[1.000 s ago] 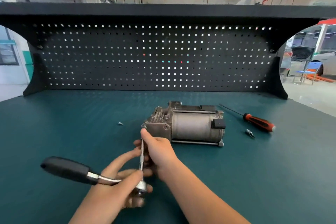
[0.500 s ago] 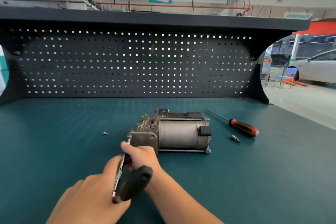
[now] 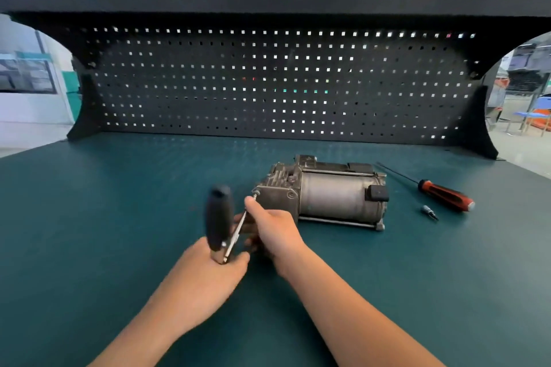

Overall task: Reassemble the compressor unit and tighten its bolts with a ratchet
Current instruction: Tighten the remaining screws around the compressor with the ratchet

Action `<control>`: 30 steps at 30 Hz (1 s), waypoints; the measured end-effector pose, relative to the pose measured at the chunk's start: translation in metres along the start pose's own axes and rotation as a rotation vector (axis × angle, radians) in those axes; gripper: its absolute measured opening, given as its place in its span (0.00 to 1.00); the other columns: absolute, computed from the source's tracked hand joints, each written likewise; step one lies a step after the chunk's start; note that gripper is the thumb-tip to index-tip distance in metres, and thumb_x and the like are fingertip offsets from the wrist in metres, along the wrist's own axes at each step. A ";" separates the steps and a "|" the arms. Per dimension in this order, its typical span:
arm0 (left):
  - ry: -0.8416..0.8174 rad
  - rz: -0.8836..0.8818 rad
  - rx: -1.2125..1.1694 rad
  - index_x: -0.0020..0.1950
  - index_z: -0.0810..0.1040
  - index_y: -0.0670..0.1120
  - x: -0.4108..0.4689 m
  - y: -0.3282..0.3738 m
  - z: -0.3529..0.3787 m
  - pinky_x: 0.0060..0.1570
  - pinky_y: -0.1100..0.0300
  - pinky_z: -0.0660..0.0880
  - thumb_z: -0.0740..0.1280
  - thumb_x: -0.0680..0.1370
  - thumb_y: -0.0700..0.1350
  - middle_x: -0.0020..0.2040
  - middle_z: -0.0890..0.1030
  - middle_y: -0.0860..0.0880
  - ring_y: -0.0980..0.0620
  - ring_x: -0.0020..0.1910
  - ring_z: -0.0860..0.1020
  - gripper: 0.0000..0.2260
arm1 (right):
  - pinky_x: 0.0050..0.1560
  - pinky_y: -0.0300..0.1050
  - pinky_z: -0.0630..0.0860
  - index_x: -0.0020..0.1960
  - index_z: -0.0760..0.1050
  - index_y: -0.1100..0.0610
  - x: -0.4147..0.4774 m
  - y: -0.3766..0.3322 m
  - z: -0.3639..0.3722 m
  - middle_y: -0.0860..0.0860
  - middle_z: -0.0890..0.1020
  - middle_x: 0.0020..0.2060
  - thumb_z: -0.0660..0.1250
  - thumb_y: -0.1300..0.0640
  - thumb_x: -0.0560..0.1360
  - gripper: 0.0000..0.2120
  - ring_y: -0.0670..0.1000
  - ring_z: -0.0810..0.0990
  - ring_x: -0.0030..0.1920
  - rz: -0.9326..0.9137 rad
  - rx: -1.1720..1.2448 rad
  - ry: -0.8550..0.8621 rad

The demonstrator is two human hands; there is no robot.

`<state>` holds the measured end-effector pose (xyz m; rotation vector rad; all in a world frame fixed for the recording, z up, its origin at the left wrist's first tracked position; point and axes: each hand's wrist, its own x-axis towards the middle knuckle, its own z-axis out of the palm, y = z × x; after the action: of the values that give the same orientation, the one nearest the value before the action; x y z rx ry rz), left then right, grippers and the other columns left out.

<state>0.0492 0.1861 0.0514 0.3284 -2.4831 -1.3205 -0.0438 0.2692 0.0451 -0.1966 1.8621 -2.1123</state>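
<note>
**Ratchet lining up on the compressor's corner bolt**

The broad teal-matted workbench is filling the view, with the black perforated steel pegboard standing across its far edge. Lying mid-bench, just right of centre, is the grey metal compressor unit. Its long axis is running left to right, the ribbed cast head pointing left toward the hands and the smooth round motor can, with its black plug, pointing right.

It looks heavy and rigid, unlikely to dent. The round can could roll or skid under torque, so the squared head block looks the safest place to brace it.

The black-handled steel ratchet is standing with its grip pointing up off the bench. Its slim silver extension bar is slanting up and right into the near-left corner of the head. That bar is stiff but thin, and I judge it could slip off unless steadied near the tip.

The left hand is wrapping its fingers round the ratchet's head end. The right hand is pinching the extension bar, thumb reaching toward the small silver bolt.

Off to the right, well apart from the action, the orange-and-black-handled screwdriver is lying idle, with a short dark driver bit just beside it.
</note>
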 end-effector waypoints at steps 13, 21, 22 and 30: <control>-0.158 -0.315 -0.826 0.47 0.77 0.42 0.003 0.007 -0.007 0.20 0.68 0.70 0.63 0.78 0.44 0.28 0.77 0.51 0.56 0.21 0.73 0.06 | 0.27 0.35 0.64 0.38 0.76 0.58 0.003 -0.002 0.003 0.49 0.80 0.28 0.67 0.53 0.74 0.09 0.45 0.70 0.25 0.072 0.126 0.038; -0.134 -0.421 -1.054 0.50 0.76 0.40 0.005 -0.002 0.003 0.16 0.71 0.58 0.59 0.77 0.36 0.24 0.70 0.50 0.57 0.17 0.63 0.07 | 0.32 0.37 0.67 0.38 0.77 0.57 0.004 0.001 0.003 0.48 0.82 0.28 0.62 0.52 0.77 0.13 0.42 0.74 0.22 0.039 0.094 0.013; -0.102 -0.304 -0.783 0.52 0.77 0.42 0.006 -0.003 0.003 0.18 0.69 0.59 0.59 0.77 0.35 0.24 0.69 0.50 0.55 0.18 0.64 0.09 | 0.31 0.37 0.67 0.37 0.77 0.57 0.004 0.001 0.002 0.48 0.81 0.28 0.62 0.52 0.77 0.13 0.42 0.74 0.22 0.034 0.070 0.016; 0.043 0.377 0.965 0.74 0.50 0.48 0.007 0.004 0.009 0.39 0.59 0.66 0.58 0.78 0.52 0.53 0.75 0.50 0.48 0.51 0.77 0.28 | 0.22 0.31 0.65 0.37 0.77 0.60 0.005 0.001 0.001 0.46 0.75 0.21 0.68 0.51 0.74 0.13 0.41 0.72 0.19 -0.025 -0.002 0.053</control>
<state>0.0389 0.1928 0.0514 0.0687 -2.7733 0.0835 -0.0481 0.2668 0.0436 -0.1664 1.9015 -2.1527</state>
